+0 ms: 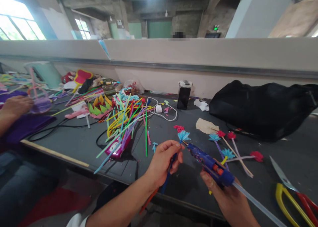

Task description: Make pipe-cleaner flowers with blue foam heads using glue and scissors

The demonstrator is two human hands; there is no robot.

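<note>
Between the fingertips of my left hand (pixel 167 159) is a light-blue craft flower (pixel 184 135), pinched at its base, with a dark blue stem hanging below the palm. My right hand (pixel 227 195) is wrapped round a blue hot glue gun (pixel 211 165), whose nozzle points left and meets or nearly meets the flower's base. A clear glue stick (pixel 255 200) sticks out of the gun's rear. Behind the held flower lie small red petal pieces (pixel 179 128). Finished-looking red and blue flowers on stems, one a red flower (pixel 256 156), lie right of the gun.
Scissors (pixel 293 194) lie open at the right edge, before a black bag (pixel 260 108). Many coloured pipe cleaners (pixel 124 121) are heaped on the left over a magenta box (pixel 118 147). A phone (pixel 184 98) leans on a bottle. A co-worker's hand (pixel 17 106) is far left.
</note>
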